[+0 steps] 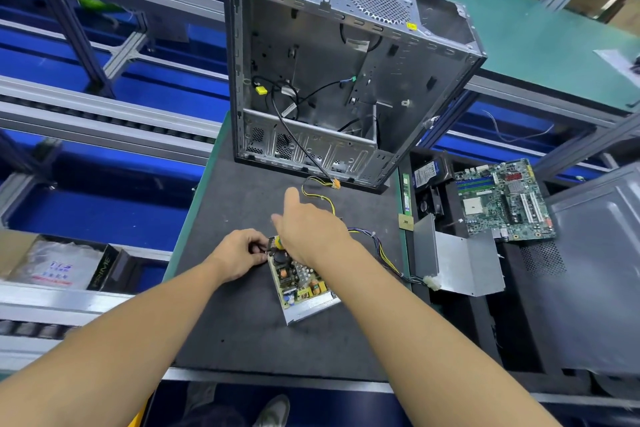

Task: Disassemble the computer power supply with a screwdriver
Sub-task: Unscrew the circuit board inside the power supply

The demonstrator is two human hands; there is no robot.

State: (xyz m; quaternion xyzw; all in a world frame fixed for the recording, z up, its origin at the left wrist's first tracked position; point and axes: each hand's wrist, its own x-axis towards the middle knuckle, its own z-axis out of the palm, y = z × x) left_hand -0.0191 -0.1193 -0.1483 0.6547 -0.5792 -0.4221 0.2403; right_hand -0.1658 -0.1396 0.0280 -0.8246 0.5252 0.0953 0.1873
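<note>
Down on the dark mat [239, 329], near its middle, lies the power supply [301, 284]: its cover is off and the circuit board sits bare in a shallow metal tray. The left hand [239, 255] is at the tray's far left corner, fingers curled, tips pinched together on a small dark part at that edge. The right hand [313, 230] hangs over the far end of the board with the thumb raised. A scrap of yellow shows just under it, but its other fingers are turned away, so I cannot tell whether they grip anything. A wire bundle [384, 255] runs from the board to the right and ends in a white plug. Beyond the supply an emptied computer case [346, 80] lies open. Right of the mat lie a bent metal cover [460, 263] and a motherboard [502, 201]
</note>
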